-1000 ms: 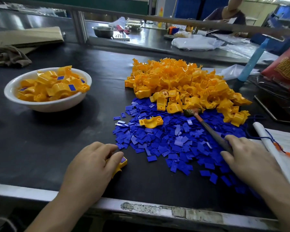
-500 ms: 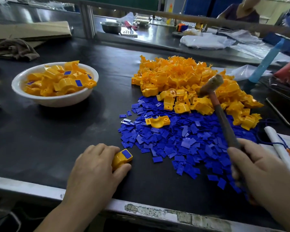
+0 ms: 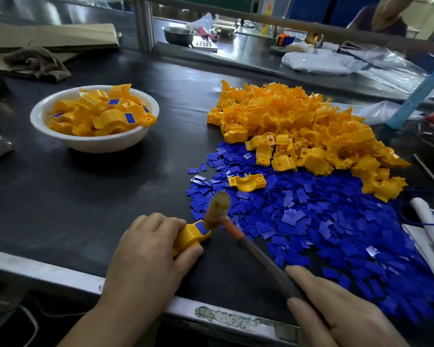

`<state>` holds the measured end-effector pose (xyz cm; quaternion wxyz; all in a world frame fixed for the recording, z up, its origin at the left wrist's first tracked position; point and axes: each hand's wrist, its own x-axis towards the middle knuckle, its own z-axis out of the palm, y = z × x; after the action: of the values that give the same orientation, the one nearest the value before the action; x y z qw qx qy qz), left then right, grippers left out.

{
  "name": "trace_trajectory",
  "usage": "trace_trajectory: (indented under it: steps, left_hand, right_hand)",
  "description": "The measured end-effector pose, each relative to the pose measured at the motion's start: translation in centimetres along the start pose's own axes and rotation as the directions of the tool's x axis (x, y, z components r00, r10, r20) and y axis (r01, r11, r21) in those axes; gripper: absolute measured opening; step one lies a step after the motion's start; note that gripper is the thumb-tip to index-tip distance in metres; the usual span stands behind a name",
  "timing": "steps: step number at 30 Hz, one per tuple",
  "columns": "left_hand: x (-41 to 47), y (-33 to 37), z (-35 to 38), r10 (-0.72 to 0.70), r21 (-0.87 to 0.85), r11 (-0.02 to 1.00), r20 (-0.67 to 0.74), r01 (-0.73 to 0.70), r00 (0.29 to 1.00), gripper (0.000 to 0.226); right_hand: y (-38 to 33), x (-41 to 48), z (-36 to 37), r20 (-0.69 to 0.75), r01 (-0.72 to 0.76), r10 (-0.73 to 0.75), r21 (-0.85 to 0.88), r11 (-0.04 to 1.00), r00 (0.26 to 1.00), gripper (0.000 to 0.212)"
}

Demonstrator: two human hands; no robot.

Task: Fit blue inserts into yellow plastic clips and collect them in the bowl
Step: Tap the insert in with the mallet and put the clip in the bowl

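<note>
My left hand (image 3: 145,254) grips a yellow clip (image 3: 189,236) with a blue insert on top, holding it down on the black table near the front edge. My right hand (image 3: 336,309) grips the handle of a small mallet (image 3: 217,209), whose head touches the clip's insert. A white bowl (image 3: 90,144) at the left holds several fitted yellow clips. A big heap of yellow clips (image 3: 298,126) lies at the back right, and a spread of loose blue inserts (image 3: 323,226) lies in front of it. One single yellow clip (image 3: 247,182) sits on the inserts.
The table's metal front edge (image 3: 60,274) runs below my hands. Rolled white paper (image 3: 429,221) lies at the right edge. A brown cloth (image 3: 38,62) and cardboard sit at the back left. A person sits beyond the far rail, behind another bench with a metal bowl (image 3: 178,35).
The mallet was lying on the inserts, then was lifted high over the clip heap, and now its head has come down on the clip in my left hand.
</note>
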<state>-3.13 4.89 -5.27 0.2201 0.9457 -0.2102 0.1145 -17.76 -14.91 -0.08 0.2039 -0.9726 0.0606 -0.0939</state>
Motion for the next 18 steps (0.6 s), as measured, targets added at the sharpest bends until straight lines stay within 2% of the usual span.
trace_trajectory:
  steps: [1,2,3,5,6,7,9,10,11,12,13,15,17,18]
  left_hand:
    - [0.0,0.0,0.1,0.006,-0.004,1.0,-0.009,-0.006,1.0,0.038]
    - [0.0,0.0,0.1,0.013,-0.009,1.0,-0.017,-0.013,1.0,0.037]
    - [0.0,-0.1,0.2,0.021,-0.011,1.0,-0.025,-0.022,0.999,0.036]
    - [0.0,-0.2,0.2,0.03,-0.015,0.999,-0.025,-0.03,0.999,0.036]
    - [0.0,-0.2,0.1,0.033,-0.016,0.999,-0.023,-0.033,0.999,0.035]
    - [0.0,-0.2,0.1,0.037,-0.015,0.999,-0.026,-0.038,0.999,0.034]
    - [0.0,-0.2,0.0,0.041,-0.01,0.999,-0.032,-0.041,0.999,0.036]
    - [0.0,-0.2,0.0,0.041,-0.01,0.999,-0.029,-0.042,0.999,0.036]
    - [0.0,-0.2,0.0,0.04,-0.012,0.999,-0.028,-0.04,0.999,0.035]
    - [0.0,-0.2,0.0,0.036,-0.013,0.999,-0.028,-0.036,0.999,0.035]
    - [0.0,-0.2,0.0,0.034,-0.013,0.999,-0.028,-0.034,0.999,0.035]
    - [0.0,-0.1,0.0,0.039,-0.006,0.999,-0.025,-0.039,0.999,0.035]
    - [0.1,-0.1,-0.1,0.036,0.0,0.999,-0.007,-0.036,0.999,0.038]
    - [0.1,-0.1,-0.2,0.032,0.002,0.999,0.006,-0.032,0.999,0.039]
  right_hand:
    - [0.1,-0.2,0.1,-0.08,-0.002,0.002,0.009,1.0,0.997,0.027]
    - [-0.1,-0.3,0.1,-0.098,-0.008,0.012,0.033,0.999,0.995,0.029]
    - [0.0,-0.4,0.4,-0.095,0.049,-0.044,0.047,0.998,0.994,0.03]
    - [-0.3,0.0,0.7,-0.034,0.082,-0.085,-0.081,0.993,0.996,0.027]
    - [-1.2,0.4,0.4,0.025,0.029,-0.025,-0.171,0.985,0.999,0.042]
    - [-0.9,0.5,0.7,0.038,0.051,-0.043,-0.221,0.974,0.998,0.051]
    - [-0.5,0.7,0.1,-0.003,0.061,-0.064,-0.241,0.969,0.998,0.034]
    - [-0.8,0.7,-0.7,-0.022,0.02,-0.025,-0.223,0.975,0.999,0.044]
    - [-0.6,0.3,-0.4,0.008,0.013,-0.012,-0.123,0.992,1.0,0.051]
    - [-0.6,0.1,-0.7,-0.016,-0.009,0.008,-0.099,0.995,1.0,0.049]
    - [-0.5,0.1,-0.4,-0.101,0.035,-0.042,-0.069,0.997,0.994,0.041]
    - [-1.4,0.3,-0.2,-0.087,0.058,-0.059,-0.013,0.998,0.994,0.037]
    - [-2.2,1.4,-0.1,-0.038,0.106,-0.113,-0.157,0.982,0.993,0.046]
    - [-2.3,1.4,0.2,-0.082,0.107,-0.117,-0.123,0.987,0.99,0.049]
